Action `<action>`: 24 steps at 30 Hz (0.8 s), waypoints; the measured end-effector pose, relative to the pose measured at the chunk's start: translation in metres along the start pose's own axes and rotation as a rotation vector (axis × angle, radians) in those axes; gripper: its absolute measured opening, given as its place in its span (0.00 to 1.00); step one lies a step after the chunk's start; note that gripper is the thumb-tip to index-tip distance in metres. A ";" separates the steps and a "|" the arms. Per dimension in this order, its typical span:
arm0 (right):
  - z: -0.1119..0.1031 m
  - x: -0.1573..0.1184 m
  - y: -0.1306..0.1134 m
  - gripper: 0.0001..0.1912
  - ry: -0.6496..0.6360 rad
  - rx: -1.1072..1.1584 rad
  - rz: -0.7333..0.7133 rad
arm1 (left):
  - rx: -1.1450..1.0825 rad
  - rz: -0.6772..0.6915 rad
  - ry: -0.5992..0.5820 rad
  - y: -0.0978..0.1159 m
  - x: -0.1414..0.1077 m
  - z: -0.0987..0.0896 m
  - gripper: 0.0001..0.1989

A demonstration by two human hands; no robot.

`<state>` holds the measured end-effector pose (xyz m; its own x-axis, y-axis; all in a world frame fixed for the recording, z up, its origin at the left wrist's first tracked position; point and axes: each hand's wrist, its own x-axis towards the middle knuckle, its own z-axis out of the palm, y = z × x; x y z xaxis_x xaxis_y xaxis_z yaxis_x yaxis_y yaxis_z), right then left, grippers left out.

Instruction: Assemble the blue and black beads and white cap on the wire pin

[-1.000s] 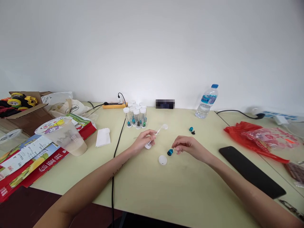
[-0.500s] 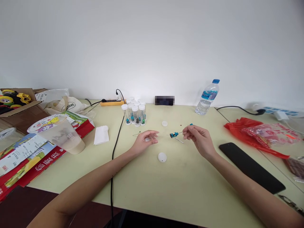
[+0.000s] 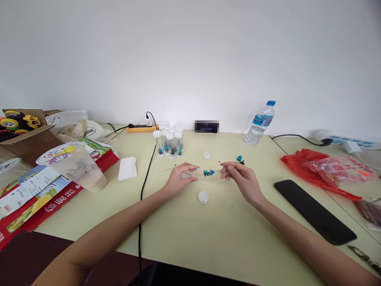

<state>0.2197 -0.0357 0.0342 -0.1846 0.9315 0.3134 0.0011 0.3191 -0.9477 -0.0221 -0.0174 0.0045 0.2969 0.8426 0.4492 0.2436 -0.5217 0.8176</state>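
My left hand (image 3: pixel 180 178) rests on its side, fingers and thumb curved around what looks like a clear plastic tube, hard to see against the table. My right hand (image 3: pixel 239 178) pinches a thin metal rod that carries a small blue part (image 3: pixel 209 172) with a dark end. That part points left, at the right end of the clear tube; whether it is inside I cannot tell. A round white cap (image 3: pixel 203 197) lies nearer me, and a second white disc (image 3: pixel 206 155) lies farther back. Beyond my right hand sits another small blue piece (image 3: pixel 239 158) beside a dark one.
Several capped clear tubes (image 3: pixel 169 143) stand at the back left. A black cable (image 3: pixel 144 182) crosses the table beside my left forearm. Leftward are folded paper (image 3: pixel 127 169) and a plastic cup (image 3: pixel 86 171). Rightward stand a water bottle (image 3: pixel 260 123), a red bag (image 3: pixel 309 163) and a black slab (image 3: pixel 314 212).
My right hand has moved left, bringing the rod and blue part closer to my left hand. The blue piece beyond my right hand is now more exposed. My left hand stays nearly in place.
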 end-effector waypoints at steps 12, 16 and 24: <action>0.007 -0.008 0.010 0.15 -0.105 -0.310 -0.080 | 0.043 0.019 0.142 0.004 -0.004 0.002 0.16; 0.009 -0.013 0.013 0.17 -0.242 -0.454 -0.109 | 0.055 0.047 0.122 0.007 -0.007 0.005 0.19; 0.015 -0.016 0.006 0.22 -0.465 -0.579 -0.030 | 0.062 0.036 0.129 0.009 -0.009 0.003 0.25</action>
<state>0.2084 -0.0515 0.0224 -0.5897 0.7917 0.1594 0.4835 0.5042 -0.7156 -0.0195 -0.0301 0.0067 0.1862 0.8314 0.5235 0.2930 -0.5556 0.7781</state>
